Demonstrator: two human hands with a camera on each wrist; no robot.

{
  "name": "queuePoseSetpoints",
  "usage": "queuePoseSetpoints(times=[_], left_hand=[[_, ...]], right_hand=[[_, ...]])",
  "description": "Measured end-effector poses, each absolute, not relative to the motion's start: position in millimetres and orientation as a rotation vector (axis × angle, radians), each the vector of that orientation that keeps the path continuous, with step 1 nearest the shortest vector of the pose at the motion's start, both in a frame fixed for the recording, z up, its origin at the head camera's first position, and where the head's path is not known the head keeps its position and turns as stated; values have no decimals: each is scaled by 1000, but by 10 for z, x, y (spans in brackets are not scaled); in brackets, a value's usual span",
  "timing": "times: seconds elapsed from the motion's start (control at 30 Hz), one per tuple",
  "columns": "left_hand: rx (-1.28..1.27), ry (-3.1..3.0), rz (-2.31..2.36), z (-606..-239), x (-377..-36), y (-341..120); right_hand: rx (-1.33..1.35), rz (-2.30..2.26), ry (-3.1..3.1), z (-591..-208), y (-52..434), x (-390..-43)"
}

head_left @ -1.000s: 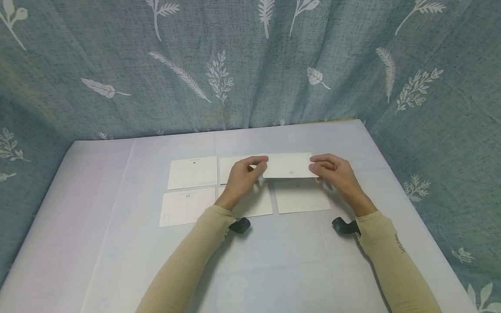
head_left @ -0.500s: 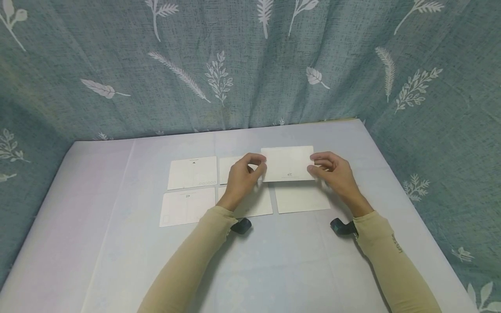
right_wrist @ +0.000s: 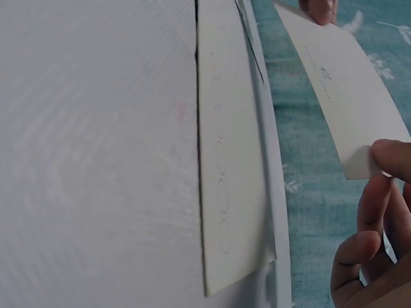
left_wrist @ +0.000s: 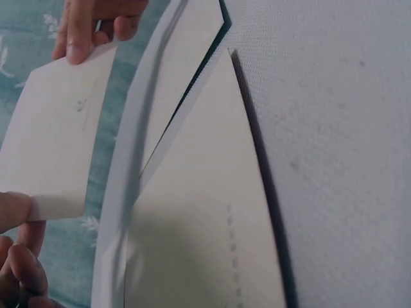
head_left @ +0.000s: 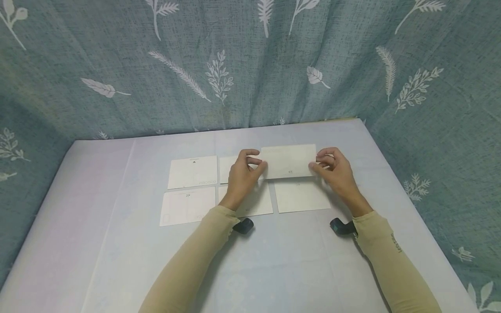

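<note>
Both hands hold one white card [head_left: 289, 161] by its short ends, a little above the table [head_left: 117, 261]. My left hand [head_left: 261, 165] pinches the card's left end, and my right hand [head_left: 315, 163] pinches its right end. In the left wrist view the card [left_wrist: 54, 138] sits under my thumb [left_wrist: 13, 208], with the other hand's fingers [left_wrist: 90, 25] at its far end. The right wrist view shows the same card [right_wrist: 347, 83] pinched by my right thumb [right_wrist: 392, 157]. Small dark print marks the card near its lower edge.
Several white cards lie flat in two rows: top left [head_left: 192, 172], bottom left [head_left: 187, 206], a middle pair partly behind my left hand [head_left: 254, 203], and bottom right [head_left: 302, 196]. A leaf-patterned teal curtain [head_left: 250, 65] closes off the back and sides.
The held card has risen slightly and its face has tipped more toward me. Both hands shifted a little away with it. The cards on the table have not moved.
</note>
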State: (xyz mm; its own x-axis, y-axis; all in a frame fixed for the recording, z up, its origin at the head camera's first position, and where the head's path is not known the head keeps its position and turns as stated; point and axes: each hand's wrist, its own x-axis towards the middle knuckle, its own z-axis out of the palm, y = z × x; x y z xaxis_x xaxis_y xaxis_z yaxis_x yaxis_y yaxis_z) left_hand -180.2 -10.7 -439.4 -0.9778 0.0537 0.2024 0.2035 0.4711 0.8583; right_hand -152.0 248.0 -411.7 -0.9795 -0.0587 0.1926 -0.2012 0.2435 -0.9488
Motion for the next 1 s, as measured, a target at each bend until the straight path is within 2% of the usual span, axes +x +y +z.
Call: queuePoseSetpoints(times=[1.0], left_hand=[[-43,-2624,-1351,-4230,-1944,37]], right_hand=[[94,1605,-2369,-4012,2393,-1557]])
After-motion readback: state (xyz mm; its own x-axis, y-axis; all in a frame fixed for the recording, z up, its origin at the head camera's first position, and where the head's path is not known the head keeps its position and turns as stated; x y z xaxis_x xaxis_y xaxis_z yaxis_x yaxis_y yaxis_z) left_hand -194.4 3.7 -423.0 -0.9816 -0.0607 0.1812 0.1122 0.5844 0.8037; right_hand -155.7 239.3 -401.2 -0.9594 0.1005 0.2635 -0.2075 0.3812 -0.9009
